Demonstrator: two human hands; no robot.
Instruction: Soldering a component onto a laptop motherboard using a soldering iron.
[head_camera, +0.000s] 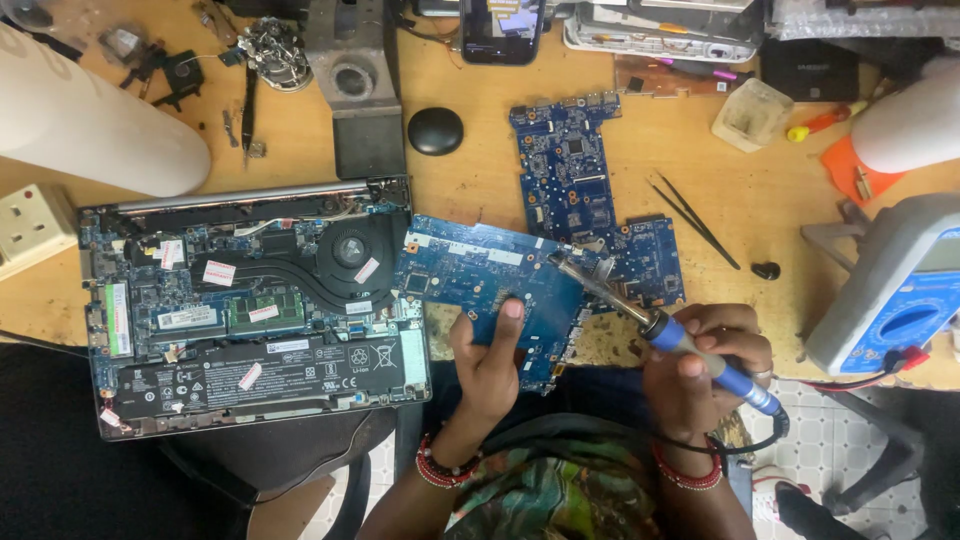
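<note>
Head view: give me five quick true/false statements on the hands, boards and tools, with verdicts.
1. The left hand grips a blue circuit board by its near edge. True.
2. The right hand holds a pair of black tweezers. False: it holds a blue-handled soldering iron; the thin black tweezers lie on the wooden bench.
3. The iron's tip points toward the held board's far right end. True.
4. The opened silver laptop sits on the person's right. False: it is on their left.
5. The second blue circuit board is in a hand. False: it lies on the bench.
</note>
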